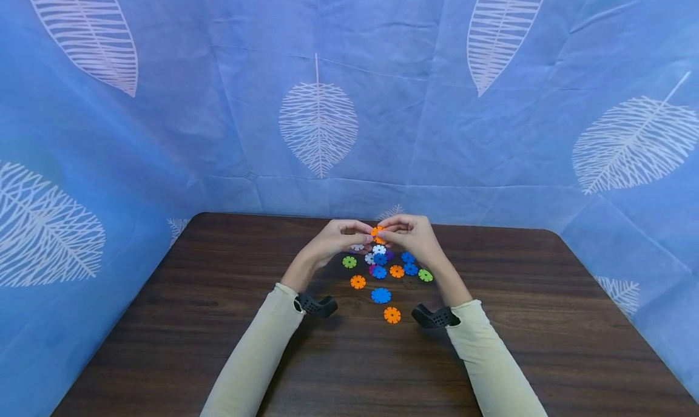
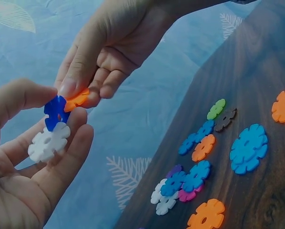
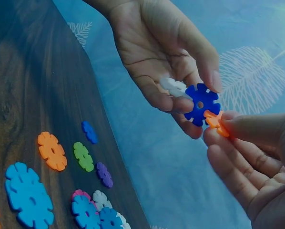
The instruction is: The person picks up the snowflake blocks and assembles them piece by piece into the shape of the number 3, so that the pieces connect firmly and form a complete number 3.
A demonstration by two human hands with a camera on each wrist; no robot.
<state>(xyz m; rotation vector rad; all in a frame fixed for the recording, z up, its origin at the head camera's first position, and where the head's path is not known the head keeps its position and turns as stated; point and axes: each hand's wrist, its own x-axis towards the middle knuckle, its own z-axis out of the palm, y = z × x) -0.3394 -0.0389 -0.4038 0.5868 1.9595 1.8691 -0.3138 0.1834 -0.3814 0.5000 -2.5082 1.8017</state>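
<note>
Pinching the orange disc [image 3: 216, 124] in a narrow grip, the right hand [image 1: 412, 235] held it at the blue disc [image 3: 208, 101]'s edge, opposite the white disc [image 2: 59, 137], while the left hand [image 1: 333, 241] pinched the blue above the worktop [image 1: 164, 320].

Over the head camera I see a left sleeve [image 1: 251, 359] and a right sleeve [image 1: 499, 362], both in pale cream, plain, long and close-fitting, with light creases along the fabric. Each ends at the wrist, leaving my left hand [image 1: 337, 240] and right hand [image 1: 413, 238] bare. Beside the cuffs I make out a black left wristband [image 1: 317, 306] and a matching right wristband [image 1: 434, 317], each curved and dotted with small holes.
</note>
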